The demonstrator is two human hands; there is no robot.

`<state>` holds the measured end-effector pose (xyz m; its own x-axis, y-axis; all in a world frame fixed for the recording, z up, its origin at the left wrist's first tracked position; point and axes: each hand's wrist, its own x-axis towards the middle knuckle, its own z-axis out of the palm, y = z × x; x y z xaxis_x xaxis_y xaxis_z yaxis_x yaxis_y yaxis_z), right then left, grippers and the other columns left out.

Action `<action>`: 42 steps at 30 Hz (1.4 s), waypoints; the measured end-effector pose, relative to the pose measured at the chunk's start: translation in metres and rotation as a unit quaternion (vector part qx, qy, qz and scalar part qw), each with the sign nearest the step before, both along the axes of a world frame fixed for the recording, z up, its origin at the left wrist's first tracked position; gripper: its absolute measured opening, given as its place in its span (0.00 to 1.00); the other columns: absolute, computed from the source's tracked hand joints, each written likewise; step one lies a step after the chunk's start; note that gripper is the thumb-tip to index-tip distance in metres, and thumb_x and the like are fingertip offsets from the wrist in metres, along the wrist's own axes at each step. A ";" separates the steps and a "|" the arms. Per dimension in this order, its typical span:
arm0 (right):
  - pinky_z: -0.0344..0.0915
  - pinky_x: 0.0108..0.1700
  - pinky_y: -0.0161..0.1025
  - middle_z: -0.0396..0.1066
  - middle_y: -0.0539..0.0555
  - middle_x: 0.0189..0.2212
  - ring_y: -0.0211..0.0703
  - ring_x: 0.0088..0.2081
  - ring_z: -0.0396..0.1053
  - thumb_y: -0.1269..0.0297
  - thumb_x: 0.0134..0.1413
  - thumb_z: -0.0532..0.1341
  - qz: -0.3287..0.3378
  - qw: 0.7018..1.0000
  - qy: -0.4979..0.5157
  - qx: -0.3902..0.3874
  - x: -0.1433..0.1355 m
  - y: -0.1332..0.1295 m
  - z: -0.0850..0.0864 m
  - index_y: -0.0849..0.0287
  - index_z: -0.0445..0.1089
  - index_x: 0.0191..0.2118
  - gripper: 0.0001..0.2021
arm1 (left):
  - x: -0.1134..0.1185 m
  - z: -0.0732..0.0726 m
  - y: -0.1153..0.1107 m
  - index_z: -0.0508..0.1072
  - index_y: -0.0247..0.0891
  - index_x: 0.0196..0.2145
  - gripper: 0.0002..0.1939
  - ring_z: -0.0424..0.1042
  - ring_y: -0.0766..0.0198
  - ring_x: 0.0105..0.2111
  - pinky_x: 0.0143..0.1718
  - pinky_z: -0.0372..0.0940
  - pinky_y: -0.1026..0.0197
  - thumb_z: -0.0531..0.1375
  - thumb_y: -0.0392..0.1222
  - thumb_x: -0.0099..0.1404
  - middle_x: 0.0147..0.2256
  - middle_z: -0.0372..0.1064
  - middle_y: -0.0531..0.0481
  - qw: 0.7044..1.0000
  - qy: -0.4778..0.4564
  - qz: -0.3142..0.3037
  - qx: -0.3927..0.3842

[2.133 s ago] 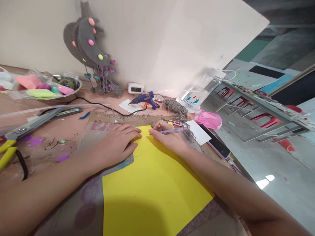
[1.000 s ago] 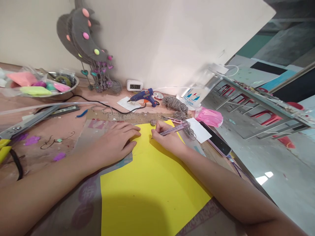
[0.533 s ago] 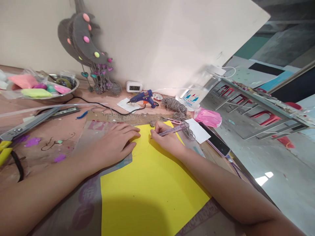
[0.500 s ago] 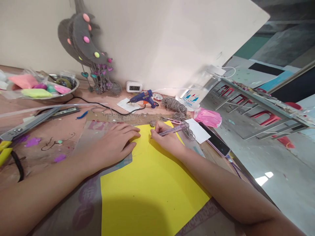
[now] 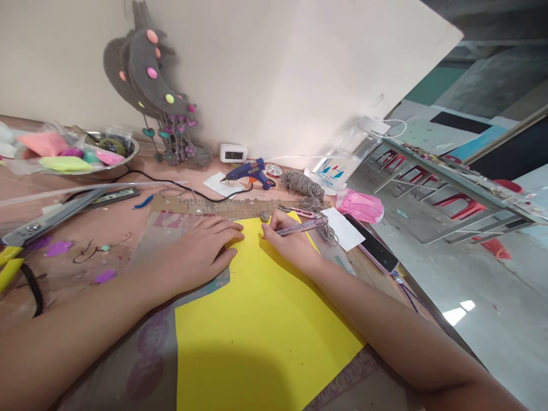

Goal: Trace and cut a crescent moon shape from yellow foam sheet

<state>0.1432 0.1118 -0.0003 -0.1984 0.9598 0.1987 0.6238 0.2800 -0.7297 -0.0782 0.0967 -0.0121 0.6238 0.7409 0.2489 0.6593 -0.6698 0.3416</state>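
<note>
A yellow sheet (image 5: 257, 319) with a notched upper left edge lies before me on a printed plastic sheet (image 5: 158, 240). My left hand (image 5: 209, 248) rests flat across its upper left edge, fingers stretched out. In my right hand (image 5: 285, 237) is a pen (image 5: 302, 226), pinched between thumb and fingers, its tip side over the upper part of the yellow paper. Thin dark lines show on the paper between the hands. A small grey ball (image 5: 265, 216) sits at the sheet's top edge, just beyond the right fingertips.
Behind the paper lie a blue glue gun (image 5: 250, 171), grey yarn (image 5: 303, 187) and a small clock (image 5: 233, 153). On the right are a white paper (image 5: 343, 228), a phone (image 5: 377, 245) and a pink bag (image 5: 360, 205). Scissors (image 5: 51, 220) and a metal bowl (image 5: 128, 155) stand left.
The clock's display has gone from 15:33 to 15:34. Both hands stay nearly in place; the view has shifted slightly.
</note>
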 end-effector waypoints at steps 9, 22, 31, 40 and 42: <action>0.60 0.57 0.48 0.70 0.60 0.51 0.50 0.55 0.65 0.64 0.65 0.52 0.093 0.968 -0.131 0.193 0.024 0.028 -0.009 0.59 0.71 0.51 0.15 | 0.001 0.000 -0.001 0.73 0.40 0.48 0.15 0.64 0.53 0.55 0.58 0.57 0.47 0.52 0.42 0.69 0.52 0.71 0.47 1.000 -0.011 0.002 0.011; 0.66 0.44 0.43 0.70 0.57 0.37 0.45 0.39 0.70 0.67 0.60 0.59 0.120 0.967 -0.196 0.113 0.036 0.022 0.010 0.61 0.75 0.43 0.09 | 0.001 0.000 -0.001 0.73 0.40 0.48 0.14 0.64 0.53 0.55 0.58 0.57 0.48 0.52 0.42 0.69 0.52 0.71 0.48 1.000 -0.006 0.004 0.007; 0.63 0.39 0.36 0.68 0.55 0.39 0.39 0.36 0.68 0.68 0.63 0.55 0.270 0.927 -0.252 0.072 0.022 -0.009 0.030 0.57 0.73 0.45 0.10 | 0.002 0.001 -0.001 0.72 0.39 0.49 0.15 0.63 0.54 0.55 0.58 0.56 0.48 0.52 0.42 0.69 0.51 0.71 0.47 1.000 -0.004 -0.001 0.011; 0.61 0.35 0.35 0.69 0.54 0.38 0.39 0.34 0.68 0.70 0.63 0.53 0.286 0.915 -0.277 0.065 0.019 -0.007 0.036 0.56 0.72 0.43 0.11 | 0.001 0.003 -0.002 0.71 0.40 0.50 0.15 0.64 0.53 0.55 0.58 0.56 0.47 0.52 0.42 0.69 0.51 0.71 0.48 1.000 0.004 -0.009 0.014; 0.60 0.35 0.36 0.68 0.54 0.38 0.39 0.34 0.67 0.70 0.63 0.53 0.278 0.917 -0.278 0.072 0.019 -0.008 0.037 0.57 0.72 0.44 0.11 | 0.002 0.003 -0.002 0.72 0.39 0.50 0.15 0.64 0.53 0.55 0.58 0.56 0.47 0.52 0.41 0.70 0.51 0.71 0.47 1.000 0.007 -0.006 0.017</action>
